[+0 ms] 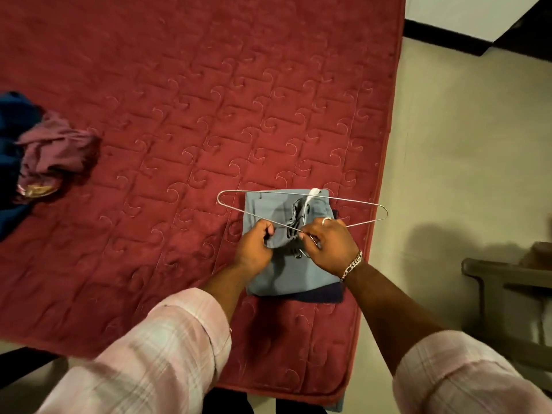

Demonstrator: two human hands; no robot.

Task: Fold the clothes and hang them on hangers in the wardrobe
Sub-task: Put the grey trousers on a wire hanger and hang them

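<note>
A folded grey-blue garment lies near the right edge of the red quilted mattress, on top of a dark navy folded piece. A thin metal wire hanger lies across the garment, its wide end pointing away from me. My left hand grips a fold of the grey-blue cloth. My right hand pinches the hanger at its neck, by the hook. A white tag shows at the garment's far edge.
A crumpled heap of maroon cloth and dark blue cloth sits at the mattress's left. Pale floor runs along the right side, with a dark plastic chair at the lower right.
</note>
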